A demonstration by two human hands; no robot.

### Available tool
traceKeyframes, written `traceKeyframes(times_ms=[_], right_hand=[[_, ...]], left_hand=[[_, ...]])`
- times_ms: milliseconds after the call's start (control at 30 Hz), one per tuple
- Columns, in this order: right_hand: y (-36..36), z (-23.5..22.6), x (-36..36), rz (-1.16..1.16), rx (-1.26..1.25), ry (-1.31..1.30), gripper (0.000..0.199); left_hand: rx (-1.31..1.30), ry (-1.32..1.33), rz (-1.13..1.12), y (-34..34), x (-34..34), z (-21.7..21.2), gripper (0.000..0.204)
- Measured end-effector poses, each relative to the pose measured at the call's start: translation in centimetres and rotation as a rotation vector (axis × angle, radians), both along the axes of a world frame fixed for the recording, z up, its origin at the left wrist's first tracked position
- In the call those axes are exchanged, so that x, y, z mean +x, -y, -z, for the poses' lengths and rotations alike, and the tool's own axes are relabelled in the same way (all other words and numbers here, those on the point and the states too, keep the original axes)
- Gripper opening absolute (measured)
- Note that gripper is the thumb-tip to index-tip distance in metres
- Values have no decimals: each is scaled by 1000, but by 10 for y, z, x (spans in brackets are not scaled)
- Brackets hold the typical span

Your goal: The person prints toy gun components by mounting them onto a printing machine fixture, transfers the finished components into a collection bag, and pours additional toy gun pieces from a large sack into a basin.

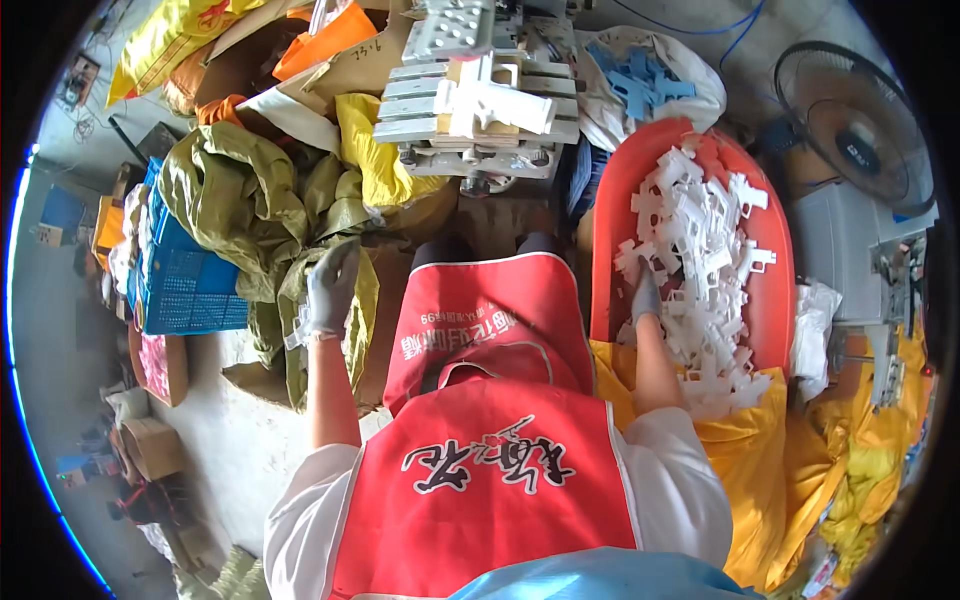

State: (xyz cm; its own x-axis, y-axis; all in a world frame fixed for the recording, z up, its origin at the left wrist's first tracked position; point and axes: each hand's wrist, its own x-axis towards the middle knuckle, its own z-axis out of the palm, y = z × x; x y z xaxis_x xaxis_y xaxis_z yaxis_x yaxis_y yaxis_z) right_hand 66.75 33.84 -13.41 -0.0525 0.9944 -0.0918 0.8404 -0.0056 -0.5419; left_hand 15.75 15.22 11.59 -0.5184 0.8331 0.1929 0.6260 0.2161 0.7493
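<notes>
My left hand (333, 287), in a pale glove, is over the mouth of an olive woven sack (235, 190). Its fingers look stretched and apart, with nothing visible in them. A small white plastic piece (299, 328) shows beside that wrist. On the right, my gloved right hand (646, 294) reaches into a red tub (778, 225) heaped with white plastic toy pistols (705, 235). Its fingers close on a white toy pistol (630, 260) at the heap's left side. Another white toy pistol (500, 105) lies on the slatted bed of a bench machine (405, 103) straight ahead.
A white sack (700, 75) of blue toy pistols stands behind the tub, near a black fan (850, 135). Orange sacking (750, 450) lies under the tub's near end. A blue crate (195, 290) and cardboard box (350, 75) stand at left.
</notes>
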Motion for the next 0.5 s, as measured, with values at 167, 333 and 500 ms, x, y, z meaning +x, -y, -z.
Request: traceKeyframes(times_ms=[167, 333, 500], right_hand=[[-6, -62, -5, 68, 174, -368, 62], [5, -144, -28, 196, 122, -923, 43], [33, -216, -45, 26, 65, -987, 42]], left_hand=[[337, -164, 162, -64, 5, -53, 20], [354, -349, 317, -126, 23, -104, 26], [330, -425, 467, -172, 29, -114, 37]])
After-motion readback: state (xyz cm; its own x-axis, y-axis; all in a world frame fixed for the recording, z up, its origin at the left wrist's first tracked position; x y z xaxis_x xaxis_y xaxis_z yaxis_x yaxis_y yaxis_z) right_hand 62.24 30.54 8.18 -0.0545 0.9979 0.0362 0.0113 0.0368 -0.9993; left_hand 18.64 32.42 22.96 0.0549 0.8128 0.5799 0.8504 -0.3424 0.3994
